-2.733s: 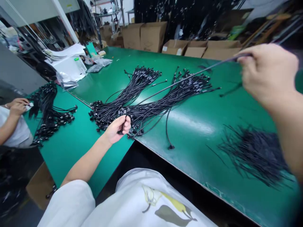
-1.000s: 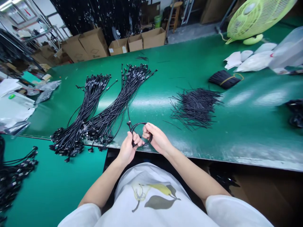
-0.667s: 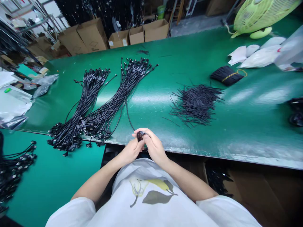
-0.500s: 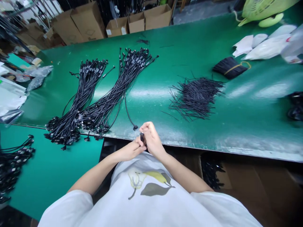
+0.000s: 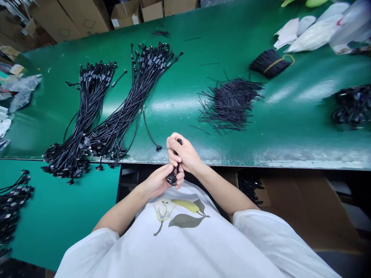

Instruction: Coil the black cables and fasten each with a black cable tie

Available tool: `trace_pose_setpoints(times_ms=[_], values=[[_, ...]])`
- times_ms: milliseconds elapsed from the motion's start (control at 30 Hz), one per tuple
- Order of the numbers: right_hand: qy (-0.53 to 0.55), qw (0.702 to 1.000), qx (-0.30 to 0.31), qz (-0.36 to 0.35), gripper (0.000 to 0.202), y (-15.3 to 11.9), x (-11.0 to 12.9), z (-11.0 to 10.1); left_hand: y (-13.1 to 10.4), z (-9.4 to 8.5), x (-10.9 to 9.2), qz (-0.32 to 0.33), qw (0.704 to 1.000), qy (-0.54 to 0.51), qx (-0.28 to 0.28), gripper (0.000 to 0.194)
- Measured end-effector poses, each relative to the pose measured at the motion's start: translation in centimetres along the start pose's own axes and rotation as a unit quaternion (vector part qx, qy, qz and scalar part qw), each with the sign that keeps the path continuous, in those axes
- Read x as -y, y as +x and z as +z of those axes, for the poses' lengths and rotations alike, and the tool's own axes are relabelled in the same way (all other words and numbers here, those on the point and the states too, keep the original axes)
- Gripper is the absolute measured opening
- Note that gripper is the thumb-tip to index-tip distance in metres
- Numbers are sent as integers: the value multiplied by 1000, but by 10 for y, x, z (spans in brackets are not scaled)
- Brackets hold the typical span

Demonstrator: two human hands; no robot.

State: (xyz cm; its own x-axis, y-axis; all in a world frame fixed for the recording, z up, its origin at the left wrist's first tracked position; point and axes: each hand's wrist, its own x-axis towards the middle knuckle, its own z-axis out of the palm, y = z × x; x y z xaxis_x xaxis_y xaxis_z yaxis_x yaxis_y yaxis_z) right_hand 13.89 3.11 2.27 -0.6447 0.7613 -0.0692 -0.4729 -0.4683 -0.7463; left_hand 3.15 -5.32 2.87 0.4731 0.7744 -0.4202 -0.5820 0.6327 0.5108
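Close in front of my white shirt, both hands are closed on one folded black cable [image 5: 171, 178]. My left hand [image 5: 159, 180] grips its lower part, where a dark connector end shows. Just above, my right hand [image 5: 184, 154] wraps round the upper part, and a black tip sticks out over its fingers. To the left on the green table [image 5: 179, 112] lie two bundles of black cables, the nearer bundle [image 5: 127, 104] and the farther-left bundle [image 5: 91, 96]. A pile of short black ties [image 5: 234, 102] lies to the right.
A banded black bundle [image 5: 269, 63] and white plastic bags [image 5: 314, 34] are at the back right. Dark coiled items [image 5: 353, 106] lie at the far right. More black cables [image 5: 14, 208] rest on a lower green surface [image 5: 66, 212]. Cardboard boxes [image 5: 84, 19] stand behind the table.
My hands have risen slightly, and more of the folded cable shows between them, with its connector end now visible. The view has shifted, so the table items appear higher and farther left.
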Motion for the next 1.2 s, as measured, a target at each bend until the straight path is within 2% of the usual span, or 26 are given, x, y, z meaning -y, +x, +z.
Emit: trace_pose_setpoints(times_ms=[167,267,367,433,600,733,867,933,967,1000,1033,1067,1100,1133,1200], values=[[-80,996,2,-35,39,10,-2,-14,4,0,3,15,1000,-11,-23,31],[-113,993,-13,14,41,16,-2,-22,6,-2,2,29,998,1,-50,30],[-68,994,-32,80,44,16,1,-24,10,-3,-1,22,998,16,-62,33],[-40,995,-34,86,47,14,6,-21,12,-3,-3,19,998,21,-63,38],[14,999,-16,36,45,12,17,-13,16,-2,-4,22,998,3,-55,30],[35,999,1,-12,44,12,22,-9,17,-4,-8,-22,998,-31,-45,33],[23,998,39,32,49,10,22,-12,21,-6,-8,-69,997,17,-11,35],[-11,1000,15,13,49,8,20,-17,24,-5,-4,-46,996,74,-13,37],[-57,998,-16,-17,47,6,19,-22,25,-5,-3,-22,993,114,-26,39],[-128,988,-55,-62,42,3,20,-27,26,-6,-1,6,986,159,-44,40],[-220,964,-92,-117,36,-1,22,-33,27,-7,-1,29,976,207,-63,41],[-325,922,-113,-176,29,-7,25,-38,29,-9,-2,44,963,255,-79,41],[-429,866,-108,-232,24,-13,29,-43,30,-12,-4,48,948,302,-90,41],[-523,803,-73,-278,21,-21,34,-47,32,-14,-7,46,932,345,-97,43],[-663,674,45,-322,24,-35,43,-51,37,-18,-14,32,901,418,-107,47]])
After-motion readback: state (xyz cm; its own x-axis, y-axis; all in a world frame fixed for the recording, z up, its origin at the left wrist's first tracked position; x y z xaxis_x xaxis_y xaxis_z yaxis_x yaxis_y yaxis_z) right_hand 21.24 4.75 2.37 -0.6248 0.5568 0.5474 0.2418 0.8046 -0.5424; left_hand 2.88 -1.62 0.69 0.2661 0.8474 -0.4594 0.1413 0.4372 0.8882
